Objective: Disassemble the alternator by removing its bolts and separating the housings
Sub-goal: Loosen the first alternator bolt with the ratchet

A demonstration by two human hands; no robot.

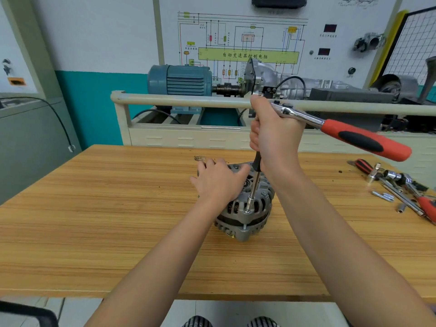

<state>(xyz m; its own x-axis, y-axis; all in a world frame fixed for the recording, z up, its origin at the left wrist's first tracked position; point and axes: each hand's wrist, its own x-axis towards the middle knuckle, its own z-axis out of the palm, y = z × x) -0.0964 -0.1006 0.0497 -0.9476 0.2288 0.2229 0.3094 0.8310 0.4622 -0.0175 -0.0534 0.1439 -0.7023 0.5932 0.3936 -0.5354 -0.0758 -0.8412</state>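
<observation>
A grey alternator (250,213) stands on the wooden table (118,220), vented housing facing up. My left hand (218,181) rests flat over its top left side, fingers spread. My right hand (273,135) grips the upright extension bar (255,185) just under the ratchet head. The ratchet (339,131) has a red and black handle that points right, above the table. The bar's socket sits on a bolt (247,211) at the housing's front rim.
Loose sockets, bits, extension bars and a red-handled tool (401,187) lie at the table's right edge. A small metal part (200,158) lies behind the alternator. Beyond the table, a beige rail (188,100) fronts a bench with a blue motor (179,79) and a gearbox.
</observation>
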